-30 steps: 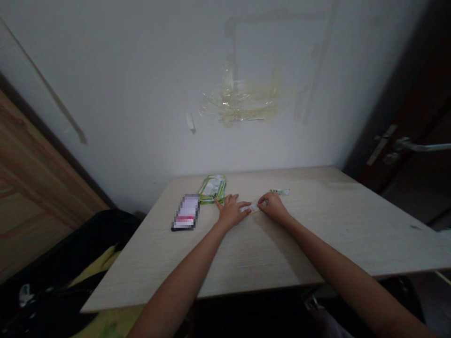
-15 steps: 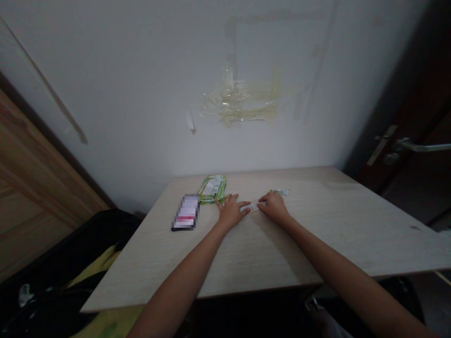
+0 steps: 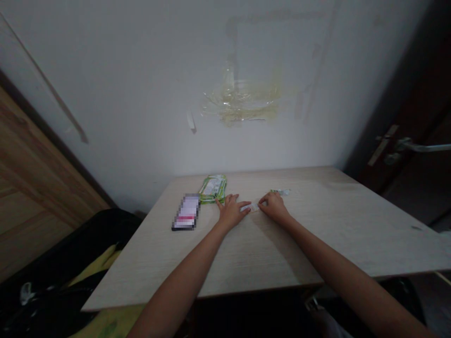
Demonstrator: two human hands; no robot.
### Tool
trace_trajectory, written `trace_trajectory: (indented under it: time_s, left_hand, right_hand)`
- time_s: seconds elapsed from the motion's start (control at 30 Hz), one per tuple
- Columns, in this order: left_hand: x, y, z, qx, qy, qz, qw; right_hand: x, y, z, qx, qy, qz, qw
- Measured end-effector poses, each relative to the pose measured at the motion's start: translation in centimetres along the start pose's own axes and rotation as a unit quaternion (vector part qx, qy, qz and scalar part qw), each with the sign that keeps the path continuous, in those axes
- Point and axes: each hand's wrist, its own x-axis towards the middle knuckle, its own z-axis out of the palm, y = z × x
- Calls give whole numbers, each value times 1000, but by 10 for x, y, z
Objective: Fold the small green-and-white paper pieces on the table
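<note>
A small, pale printed strip (image 3: 254, 207) lies flat on the table between my hands; what it is made of I cannot tell. My left hand (image 3: 230, 212) rests with its fingers spread, thumb and index finger touching the strip's left end. At the right end, the fingers of my right hand (image 3: 274, 206) are bent and pinched on the strip. Just behind the right hand lies a green and white wrapper piece (image 3: 282, 192), partly covered by it. A stack of green and white packets (image 3: 213, 187) sits beyond my left hand, close to its fingertips.
A phone (image 3: 186, 213) with a blurred screen lies left of my left hand, beside the packets. The pale wooden table (image 3: 334, 225) meets a wall (image 3: 148, 94) with old tape on it. A dark bag (image 3: 105, 234) stands past the left edge; a door handle (image 3: 423, 147) is at right.
My right fingertips have shifted very slightly at the strip's right end. My left hand, the packets and the phone are where they were.
</note>
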Motion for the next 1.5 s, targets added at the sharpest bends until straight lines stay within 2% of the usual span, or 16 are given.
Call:
trace_trajectory:
  time_s: [0.33,0.63,1.03,1.27,1.33,1.5]
  left_hand:
    - [0,1,-1,-13,-6,-3,1000]
    - [-1,1,-1,-10,-9,-6,1000]
    - [0,1,0,-6,-9,-6,1000]
    - [-1,2,-3,-7,-3,0,1000]
    - [-1,2,-4,-7,10,2,1000]
    - [-2,2,-3,-3,22,-13,1000]
  right_hand:
    - [2,1,3,26,-5,13,1000]
    - [1,4,7,55,23,4,998]
    - [0,-1,1,87,-1,-35,996]
    - [0,0,0,107,-5,-25,994]
    - [-1,-1,-1,118,-17,-43,992]
    - [-3,-4,-3,157,-37,-136,977]
